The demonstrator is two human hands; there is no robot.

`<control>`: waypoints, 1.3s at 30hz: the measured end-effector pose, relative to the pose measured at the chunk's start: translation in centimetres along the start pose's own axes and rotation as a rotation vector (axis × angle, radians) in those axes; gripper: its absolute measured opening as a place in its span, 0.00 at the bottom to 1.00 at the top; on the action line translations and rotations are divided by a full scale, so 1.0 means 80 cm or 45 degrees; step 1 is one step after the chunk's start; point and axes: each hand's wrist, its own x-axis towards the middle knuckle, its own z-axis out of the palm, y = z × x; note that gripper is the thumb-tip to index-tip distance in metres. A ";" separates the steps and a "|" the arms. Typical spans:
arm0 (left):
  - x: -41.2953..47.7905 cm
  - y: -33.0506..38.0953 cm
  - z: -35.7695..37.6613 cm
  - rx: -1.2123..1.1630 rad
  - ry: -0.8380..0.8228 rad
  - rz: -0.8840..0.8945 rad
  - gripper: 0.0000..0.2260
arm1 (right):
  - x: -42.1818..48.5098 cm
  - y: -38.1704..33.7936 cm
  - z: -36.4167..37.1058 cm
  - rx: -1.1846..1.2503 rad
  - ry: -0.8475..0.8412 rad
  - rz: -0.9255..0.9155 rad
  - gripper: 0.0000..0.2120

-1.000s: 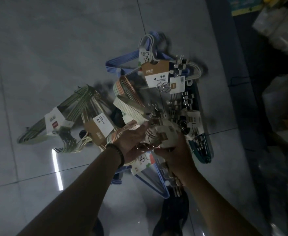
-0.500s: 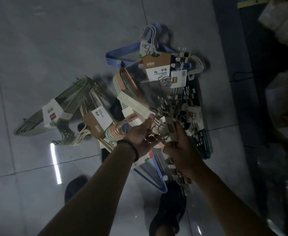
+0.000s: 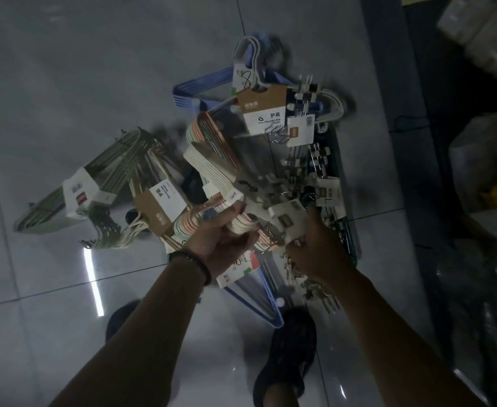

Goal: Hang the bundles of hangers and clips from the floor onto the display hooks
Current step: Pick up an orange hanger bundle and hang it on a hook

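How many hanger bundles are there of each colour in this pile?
Blue hanger bundles: 2
Green hanger bundle: 1
White or cream hanger bundles: 2
Orange-and-white hanger bundle: 1
Teal hanger bundle: 1
Total: 7 that I can tell apart; the pile is dim and tangled.

Your left grip (image 3: 224,245) curls round the hooks of the white-and-orange hangers (image 3: 209,168), with a dark wristband (image 3: 194,261) on that wrist. Just beside it, your right grip (image 3: 317,254) holds the bundle of clips (image 3: 282,218) by its card label. Both are over the heap on the tiled floor (image 3: 94,69). Green hangers (image 3: 94,183) lie on the heap's left, blue hangers (image 3: 203,89) on its far side. Your dark shoe (image 3: 288,348) stands at its near edge.
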 end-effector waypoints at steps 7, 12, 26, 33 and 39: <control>0.003 0.025 -0.023 0.342 0.344 0.169 0.04 | 0.014 0.047 -0.041 0.140 0.185 0.172 0.27; 0.004 0.019 -0.017 0.771 0.505 0.348 0.07 | 0.047 0.064 -0.051 -0.493 0.181 0.512 0.46; 0.060 0.070 -0.052 1.856 1.070 0.062 0.46 | 0.094 -0.011 0.117 -0.354 -0.163 0.148 0.38; 0.047 0.092 -0.015 1.712 0.731 -0.223 0.22 | 0.092 -0.007 0.111 -0.451 -0.142 0.084 0.25; 0.043 0.111 -0.008 1.690 0.540 -0.450 0.34 | 0.084 -0.015 0.127 -0.439 -0.058 -0.042 0.32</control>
